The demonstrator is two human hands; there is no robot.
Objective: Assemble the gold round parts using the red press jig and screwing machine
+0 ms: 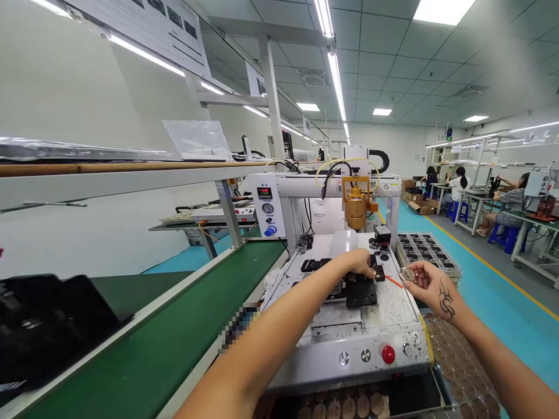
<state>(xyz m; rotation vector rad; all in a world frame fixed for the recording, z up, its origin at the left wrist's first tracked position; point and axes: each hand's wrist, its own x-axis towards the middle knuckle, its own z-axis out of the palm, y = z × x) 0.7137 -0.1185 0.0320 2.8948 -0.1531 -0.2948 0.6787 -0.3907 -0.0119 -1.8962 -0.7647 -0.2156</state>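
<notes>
My left hand (361,262) reaches over the white machine bed with its fingers bent down and pressed together at a small black block (379,273). What lies in those fingertips, if anything, is too small to tell. Off the bed's right edge, my right hand (428,283) pinches a round, gold-rimmed, watch-like disc (407,274) between thumb and fingers. A thin orange-red stick (393,281) runs from the black block towards the right fingertips; whether they grip it I cannot tell. A black plate fixture (361,293) sits just below my left hand.
A brass-coloured dispenser head (356,209) hangs over the back of the bed. Along the front panel are a red button (388,354) and metal buttons. A green conveyor belt (174,343) runs at left; trays of round parts (458,355) stand at lower right.
</notes>
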